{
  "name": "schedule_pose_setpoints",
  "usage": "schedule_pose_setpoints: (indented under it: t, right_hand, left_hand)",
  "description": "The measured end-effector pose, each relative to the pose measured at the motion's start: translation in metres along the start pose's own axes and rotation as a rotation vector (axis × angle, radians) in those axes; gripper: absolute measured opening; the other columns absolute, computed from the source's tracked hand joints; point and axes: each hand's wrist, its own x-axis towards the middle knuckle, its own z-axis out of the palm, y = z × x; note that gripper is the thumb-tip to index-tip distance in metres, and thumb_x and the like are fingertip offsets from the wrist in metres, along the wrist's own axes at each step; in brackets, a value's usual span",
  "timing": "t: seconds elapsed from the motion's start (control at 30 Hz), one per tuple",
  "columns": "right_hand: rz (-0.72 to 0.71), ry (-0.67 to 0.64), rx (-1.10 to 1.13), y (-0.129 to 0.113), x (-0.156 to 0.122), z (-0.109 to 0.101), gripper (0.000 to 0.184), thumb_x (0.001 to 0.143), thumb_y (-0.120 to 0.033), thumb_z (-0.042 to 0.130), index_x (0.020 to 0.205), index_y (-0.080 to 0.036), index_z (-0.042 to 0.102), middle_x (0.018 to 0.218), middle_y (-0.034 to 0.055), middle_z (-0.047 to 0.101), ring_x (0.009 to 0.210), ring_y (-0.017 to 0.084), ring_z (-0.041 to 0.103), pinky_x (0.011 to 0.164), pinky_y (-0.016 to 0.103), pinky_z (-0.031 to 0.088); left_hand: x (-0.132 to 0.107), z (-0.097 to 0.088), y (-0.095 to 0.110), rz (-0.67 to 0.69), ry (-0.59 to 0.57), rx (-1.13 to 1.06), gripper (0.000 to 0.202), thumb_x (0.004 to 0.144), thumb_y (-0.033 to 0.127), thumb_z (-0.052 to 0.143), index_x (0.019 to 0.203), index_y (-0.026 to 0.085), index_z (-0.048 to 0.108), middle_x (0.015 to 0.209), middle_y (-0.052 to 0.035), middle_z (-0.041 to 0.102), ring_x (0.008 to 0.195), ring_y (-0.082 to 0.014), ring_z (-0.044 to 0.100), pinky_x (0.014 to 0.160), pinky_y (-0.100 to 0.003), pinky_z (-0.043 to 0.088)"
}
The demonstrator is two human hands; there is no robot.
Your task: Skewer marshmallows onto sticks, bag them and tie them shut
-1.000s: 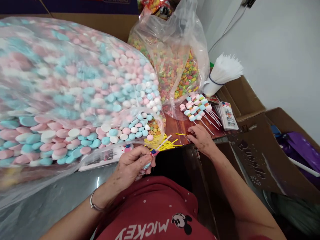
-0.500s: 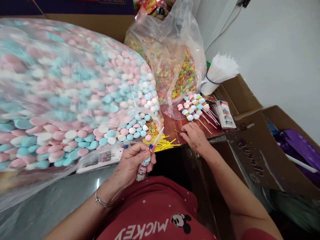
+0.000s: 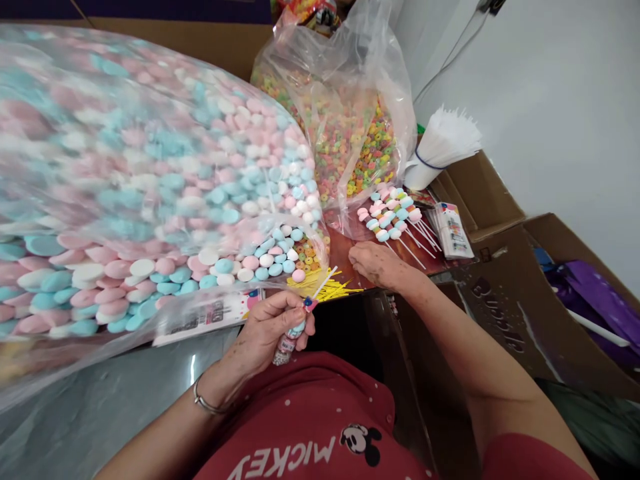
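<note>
One bagged marshmallow skewer [image 3: 287, 345] is clamped by the left hand [image 3: 267, 327]; mid-frame, the right hand [image 3: 377, 265] has neared yellow ties [image 3: 333, 288], perhaps holding one, unclear.

Bagged skewer [image 3: 285, 349] (in left fingers [image 3: 278, 304])

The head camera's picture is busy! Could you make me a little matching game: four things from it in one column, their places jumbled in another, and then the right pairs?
Things
1. Packet with a white stick poking out
2. Yellow strips
3. Thin white sticks
4. Marshmallow skewers

Places
A. Standing in a white cup
B. Between the right hand and that cup
C. Held in the left hand
D. In a loose pile at the edge of the table, between the two hands

Right pairs: 1-C, 2-D, 3-A, 4-B
</note>
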Motion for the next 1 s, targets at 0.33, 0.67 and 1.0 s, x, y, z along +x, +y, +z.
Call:
schedule_pose_setpoints:
  t: [0.33, 0.67, 1.0]
  right_hand:
    - [0.102, 0.168, 0.096, 0.007, -0.01, 0.004, 0.018, 0.09, -0.012, 0.04, 0.089, -0.013, 0.058, 0.092, 0.0126, 0.064, 0.083, 0.021, 0.055, 0.074, 0.032, 0.04]
    - [0.084, 0.907, 1.515, -0.056, -0.009, 0.007, 0.019, 0.082, -0.027, 0.057, 0.098, -0.023, 0.049, 0.075, -0.0058, 0.054, 0.055, 0.007, 0.054, 0.054, 0.022, 0.046]
    - [0.061, 0.524, 2.099, -0.113, -0.012, 0.027, 0.02, 0.078, -0.031, 0.068, 0.092, -0.022, 0.057, 0.056, -0.0084, 0.057, 0.037, 0.01, 0.05, 0.036, 0.023, 0.045]
  left_hand:
    - [-0.007, -0.005, 0.005, 0.045, 0.058, -0.028, 0.032, 0.071, 0.036, 0.081, 0.071, 0.015, 0.056, 0.061, -0.0014, 0.069, 0.041, -0.0095, 0.056, 0.037, -0.015, 0.034]
    - [0.0, 0.016, -0.003, 0.154, -0.026, -0.121, 0.028, 0.076, 0.035, 0.078, 0.074, 0.016, 0.058, 0.064, -0.002, 0.07, 0.044, -0.0103, 0.059, 0.042, -0.018, 0.043]
    - [0.017, 0.021, 0.005, 0.189, 0.038, -0.152, 0.031, 0.073, 0.035, 0.079, 0.071, 0.015, 0.055, 0.063, -0.0014, 0.069, 0.043, -0.0091, 0.058, 0.04, -0.016, 0.041]
